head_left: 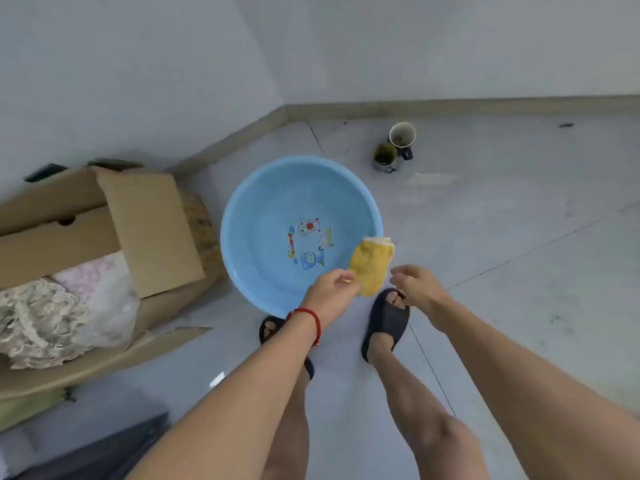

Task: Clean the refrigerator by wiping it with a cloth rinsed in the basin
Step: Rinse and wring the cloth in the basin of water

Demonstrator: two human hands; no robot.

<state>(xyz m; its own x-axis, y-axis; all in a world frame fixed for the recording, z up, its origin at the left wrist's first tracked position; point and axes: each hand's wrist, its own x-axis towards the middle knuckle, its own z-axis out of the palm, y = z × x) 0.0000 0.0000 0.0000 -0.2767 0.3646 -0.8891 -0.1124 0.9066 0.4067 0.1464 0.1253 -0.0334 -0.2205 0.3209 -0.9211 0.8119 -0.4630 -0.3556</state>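
A round blue basin (242, 237) with cartoon prints on its bottom stands on the grey floor, holding clear water. My left hand (329, 289), with a red string on the wrist, pinches a folded yellow cloth (370, 268) above the basin's near right rim. My right hand (415, 285) hovers just right of the cloth, fingers loosely curled, holding nothing. The refrigerator is not in view.
An opened cardboard box (145, 223) with lace fabric inside lies to the left of the basin. Two mugs (394, 147) stand near the wall corner at the back. My feet in dark slippers (388, 323) stand right at the basin's near edge. A dark object lies at the bottom left.
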